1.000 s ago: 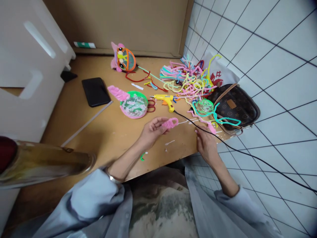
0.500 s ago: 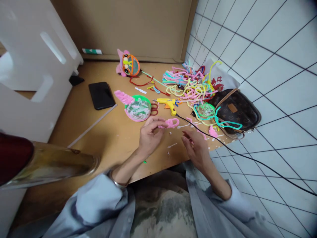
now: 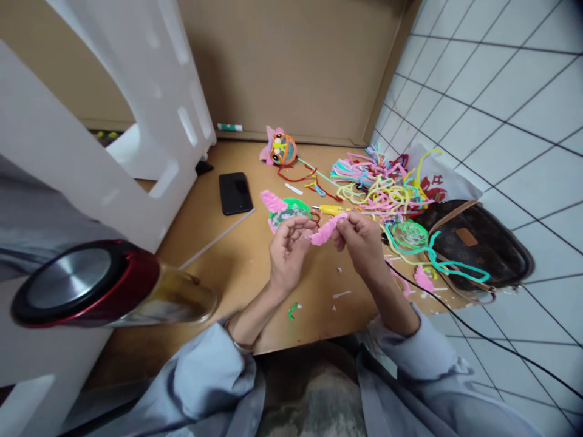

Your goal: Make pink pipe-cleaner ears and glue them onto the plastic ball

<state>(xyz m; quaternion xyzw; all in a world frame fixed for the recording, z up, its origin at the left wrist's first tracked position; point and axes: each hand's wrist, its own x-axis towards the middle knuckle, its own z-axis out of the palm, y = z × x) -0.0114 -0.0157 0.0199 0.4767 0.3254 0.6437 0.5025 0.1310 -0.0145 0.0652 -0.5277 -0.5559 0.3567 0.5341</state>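
Between my hands is a pink twisted pipe cleaner piece (image 3: 327,232), slanting up to the right above the table. My right hand (image 3: 364,246) pinches its upper end between thumb and fingers. At the lower end, the thumb and curled fingers of my left hand (image 3: 289,252) close on the tip. Just behind my left hand lies a green-rimmed round piece (image 3: 294,207) with a pink ear-shaped pipe cleaner part (image 3: 272,201) on it, partly covered by the fingers. A yellow glue gun (image 3: 332,210) rests behind the pink piece, its handle hidden by my right hand.
A tangle of pipe cleaners (image 3: 378,182) and a brown handbag (image 3: 483,243) occupy the right side. At the back sits an orange-banded face ornament (image 3: 283,149). A black phone (image 3: 235,193) and a large flask (image 3: 113,284) are on the left. A black cord (image 3: 449,311) crosses the right edge.
My right hand has moved in and taken hold of the pink pipe cleaner piece, which was at my left hand's fingertips with a loop showing. The view has shifted, showing more of the flask.
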